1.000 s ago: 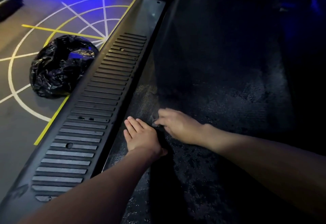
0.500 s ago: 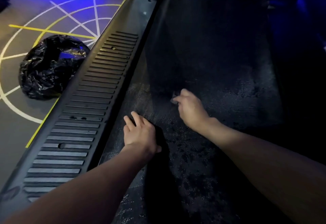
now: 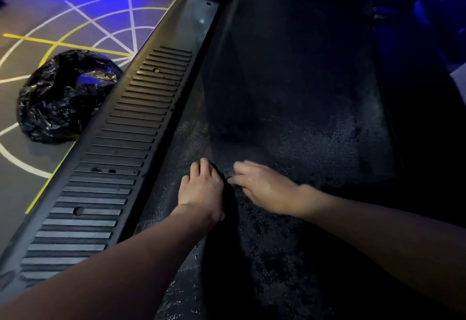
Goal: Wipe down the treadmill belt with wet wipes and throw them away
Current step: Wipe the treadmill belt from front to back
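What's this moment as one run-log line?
left hand: flat on dark textured treadmill belt | right hand: pinches small pale wet wipe against it | crumpled black plastic bag: on floor

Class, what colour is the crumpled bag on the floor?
The bag is glossy black; head view.
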Available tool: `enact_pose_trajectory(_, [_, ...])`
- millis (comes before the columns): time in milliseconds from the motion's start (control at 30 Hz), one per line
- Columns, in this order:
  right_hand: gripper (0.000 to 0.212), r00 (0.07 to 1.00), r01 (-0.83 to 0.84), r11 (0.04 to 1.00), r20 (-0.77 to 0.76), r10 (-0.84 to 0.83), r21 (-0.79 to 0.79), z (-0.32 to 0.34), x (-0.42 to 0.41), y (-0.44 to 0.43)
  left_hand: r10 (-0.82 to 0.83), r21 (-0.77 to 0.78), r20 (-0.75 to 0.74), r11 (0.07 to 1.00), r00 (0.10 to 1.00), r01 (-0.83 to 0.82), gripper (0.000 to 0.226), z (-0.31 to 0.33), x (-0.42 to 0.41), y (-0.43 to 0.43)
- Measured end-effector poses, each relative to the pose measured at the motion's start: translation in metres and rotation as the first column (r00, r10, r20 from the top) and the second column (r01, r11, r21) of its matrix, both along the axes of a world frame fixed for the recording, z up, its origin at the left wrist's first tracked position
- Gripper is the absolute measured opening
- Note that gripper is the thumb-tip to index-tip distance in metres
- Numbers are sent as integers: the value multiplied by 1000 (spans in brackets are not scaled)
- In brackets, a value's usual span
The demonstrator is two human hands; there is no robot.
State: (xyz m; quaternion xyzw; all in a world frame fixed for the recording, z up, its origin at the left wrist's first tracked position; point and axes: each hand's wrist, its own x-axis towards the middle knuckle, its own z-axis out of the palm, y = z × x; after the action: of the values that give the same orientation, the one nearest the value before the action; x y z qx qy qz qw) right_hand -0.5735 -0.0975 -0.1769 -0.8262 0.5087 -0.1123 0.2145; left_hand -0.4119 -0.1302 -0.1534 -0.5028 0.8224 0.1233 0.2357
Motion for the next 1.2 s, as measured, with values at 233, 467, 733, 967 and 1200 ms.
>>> enact_pose_trajectory(233, [36, 928, 373, 925, 15, -373, -72, -15, -30, -13, 15, 45, 8, 999, 1000, -15, 108, -2, -8, 3])
enact_pose_trajectory(467, [31, 905, 424, 905, 58, -421, -43, -15, -47, -10, 155, 285, 91, 942, 984, -175, 144, -2, -34, -2])
enact_pose_trajectory(733, [33, 994, 105, 994, -18, -105, 14, -3, -40, 21, 66, 151, 94, 985, 993, -79, 139, -7, -43, 12])
enact_pose_trajectory(967, [33, 936, 346, 936, -45, -349, -69, -8, -52, 18, -171, 95, 14, 981, 985, 169, 112, -8, -53, 18])
enact_pose_trajectory(1200, [29, 860, 511, 860, 11, -511, -6, -15, -83, 16, -120, 193, 22, 975, 993, 113, 130, -2, -60, 16])
